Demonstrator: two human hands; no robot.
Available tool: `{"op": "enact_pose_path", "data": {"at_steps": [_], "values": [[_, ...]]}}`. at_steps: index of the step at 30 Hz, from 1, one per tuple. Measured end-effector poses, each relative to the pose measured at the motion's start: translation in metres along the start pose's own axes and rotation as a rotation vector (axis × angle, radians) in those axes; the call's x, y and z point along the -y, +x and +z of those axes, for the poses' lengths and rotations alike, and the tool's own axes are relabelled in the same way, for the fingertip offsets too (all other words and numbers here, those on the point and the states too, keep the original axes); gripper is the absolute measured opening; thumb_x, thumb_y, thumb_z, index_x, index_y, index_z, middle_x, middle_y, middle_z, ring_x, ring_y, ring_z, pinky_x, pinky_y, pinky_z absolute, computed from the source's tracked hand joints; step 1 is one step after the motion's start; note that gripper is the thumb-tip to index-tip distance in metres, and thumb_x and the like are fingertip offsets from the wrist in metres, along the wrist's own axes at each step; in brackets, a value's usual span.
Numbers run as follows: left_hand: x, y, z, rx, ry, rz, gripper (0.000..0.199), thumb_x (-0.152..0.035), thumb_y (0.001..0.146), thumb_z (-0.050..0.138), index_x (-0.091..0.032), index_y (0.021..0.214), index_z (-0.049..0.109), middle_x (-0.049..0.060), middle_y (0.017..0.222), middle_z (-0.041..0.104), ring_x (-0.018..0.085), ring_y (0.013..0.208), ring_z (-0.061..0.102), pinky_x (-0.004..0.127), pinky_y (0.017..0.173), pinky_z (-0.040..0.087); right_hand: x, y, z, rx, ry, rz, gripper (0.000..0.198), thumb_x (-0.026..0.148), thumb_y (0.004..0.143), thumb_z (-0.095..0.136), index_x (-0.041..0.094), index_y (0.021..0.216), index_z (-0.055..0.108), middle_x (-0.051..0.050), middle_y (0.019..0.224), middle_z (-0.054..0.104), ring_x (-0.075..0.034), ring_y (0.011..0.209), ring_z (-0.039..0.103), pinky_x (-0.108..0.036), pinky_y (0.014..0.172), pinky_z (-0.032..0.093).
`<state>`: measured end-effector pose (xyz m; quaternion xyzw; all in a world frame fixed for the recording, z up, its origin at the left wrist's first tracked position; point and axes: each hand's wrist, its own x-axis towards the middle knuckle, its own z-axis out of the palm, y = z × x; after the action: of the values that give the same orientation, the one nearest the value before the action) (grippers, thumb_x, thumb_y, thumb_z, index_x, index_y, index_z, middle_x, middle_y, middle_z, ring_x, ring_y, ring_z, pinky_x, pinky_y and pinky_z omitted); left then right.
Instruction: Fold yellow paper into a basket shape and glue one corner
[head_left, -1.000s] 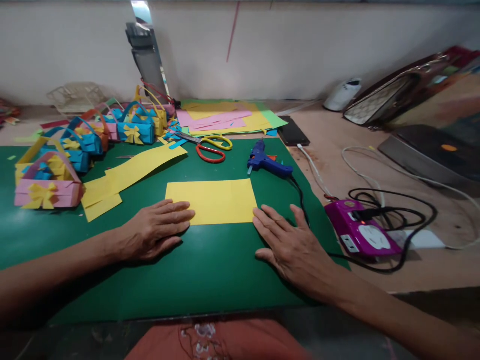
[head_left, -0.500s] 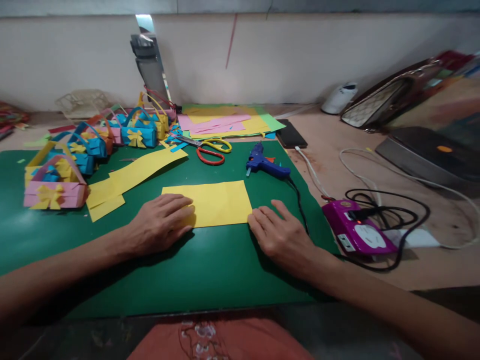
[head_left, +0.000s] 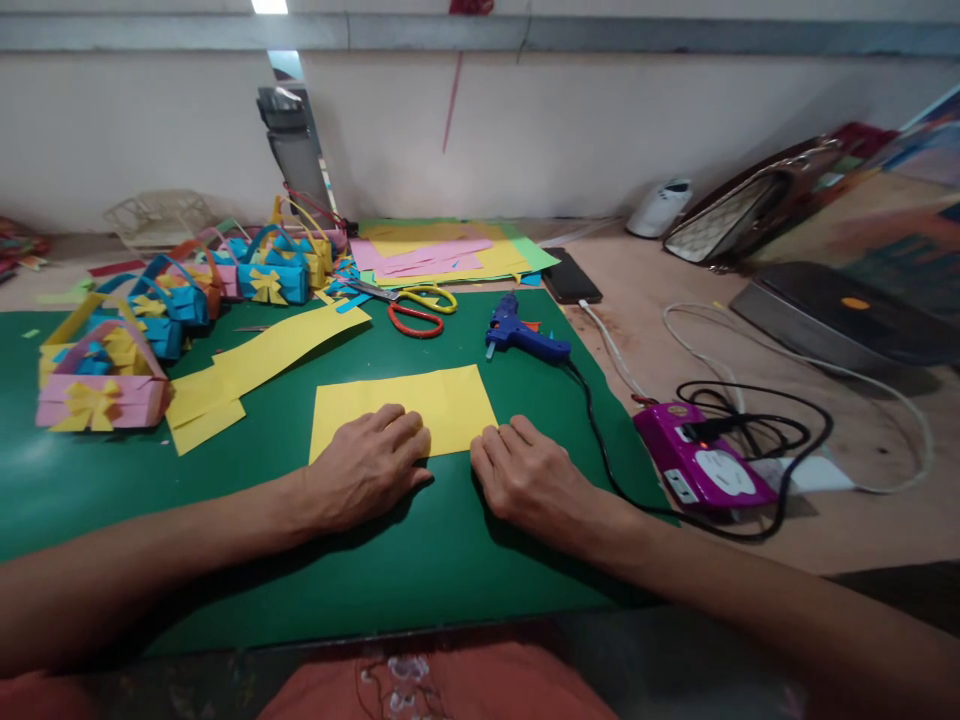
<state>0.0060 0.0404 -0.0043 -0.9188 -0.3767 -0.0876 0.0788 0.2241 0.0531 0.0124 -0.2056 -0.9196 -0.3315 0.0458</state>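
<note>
A yellow paper rectangle [head_left: 390,395] lies flat on the green mat [head_left: 322,590] in front of me. My left hand [head_left: 371,460] rests palm down across its front edge, fingers bent together over the paper and thumb apart on the mat side. At the right front corner, my right hand [head_left: 525,475] has its fingers drawn together on the paper's edge; its thumb is hidden. A longer yellow paper strip [head_left: 277,350] lies to the left, over other yellow pieces. Beyond the rectangle are scissors [head_left: 416,310] with red and yellow handles and a blue glue gun [head_left: 517,330].
Several small paper baskets with bows [head_left: 101,400] stand at the left. Coloured sheets [head_left: 450,245] and a phone [head_left: 571,275] lie at the back. On the right are a purple power adapter [head_left: 705,455], looping black cable [head_left: 799,500], a dark case [head_left: 840,310] and a bag [head_left: 742,215].
My left hand has slid right along the front edge, uncovering the paper's left end. My right hand's fingers have drawn closer together at the corner. The camera view has tilted up slightly.
</note>
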Motion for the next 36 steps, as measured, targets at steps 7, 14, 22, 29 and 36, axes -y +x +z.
{"op": "enact_pose_path", "data": {"at_steps": [7,14,22,29,36], "values": [[0.003,0.000,-0.004,-0.030,0.026,0.047,0.019,-0.018,0.093,0.038,-0.012,0.089,0.056,0.008,0.086,0.059,0.021,0.080,0.050,0.031,0.060,0.048,0.004,0.001,-0.004,0.047,0.035,-0.031,0.017,0.004,0.078,0.042,0.014,0.071,0.053,-0.004,0.062,0.053,-0.018,0.056,0.046,-0.033,0.057,0.026],[0.001,0.000,-0.001,-0.074,0.042,0.037,0.024,-0.032,0.093,0.044,-0.013,0.088,0.056,0.009,0.087,0.059,0.022,0.082,0.051,0.032,0.063,0.048,0.001,0.002,-0.006,0.078,-0.050,0.005,0.017,0.003,0.075,0.044,0.014,0.065,0.052,-0.004,0.057,0.049,-0.016,0.051,0.044,-0.032,0.053,0.021],[-0.001,0.002,-0.005,-0.127,0.115,0.064,0.016,-0.025,0.092,0.045,-0.013,0.090,0.056,0.006,0.077,0.058,0.020,0.069,0.050,0.032,0.056,0.044,0.000,0.003,-0.010,-0.014,-0.024,0.025,0.018,0.008,0.082,0.042,0.011,0.076,0.059,-0.006,0.063,0.056,-0.018,0.059,0.047,-0.037,0.067,0.034],[0.003,-0.004,-0.006,-0.186,0.142,0.116,0.016,-0.009,0.087,0.041,-0.013,0.084,0.056,0.006,0.074,0.058,0.019,0.064,0.047,0.029,0.048,0.038,-0.007,-0.002,0.002,-0.096,0.170,0.107,0.022,0.008,0.087,0.040,0.012,0.079,0.060,-0.006,0.070,0.061,-0.017,0.067,0.051,-0.040,0.083,0.035],[0.003,-0.006,-0.004,-0.166,0.053,0.083,0.016,-0.015,0.090,0.042,-0.015,0.087,0.058,0.005,0.078,0.058,0.017,0.066,0.047,0.026,0.049,0.038,-0.021,-0.009,0.023,-0.072,0.727,0.272,0.017,0.012,0.088,0.042,0.014,0.086,0.058,-0.008,0.083,0.064,-0.017,0.082,0.055,-0.032,0.075,0.040]]}}
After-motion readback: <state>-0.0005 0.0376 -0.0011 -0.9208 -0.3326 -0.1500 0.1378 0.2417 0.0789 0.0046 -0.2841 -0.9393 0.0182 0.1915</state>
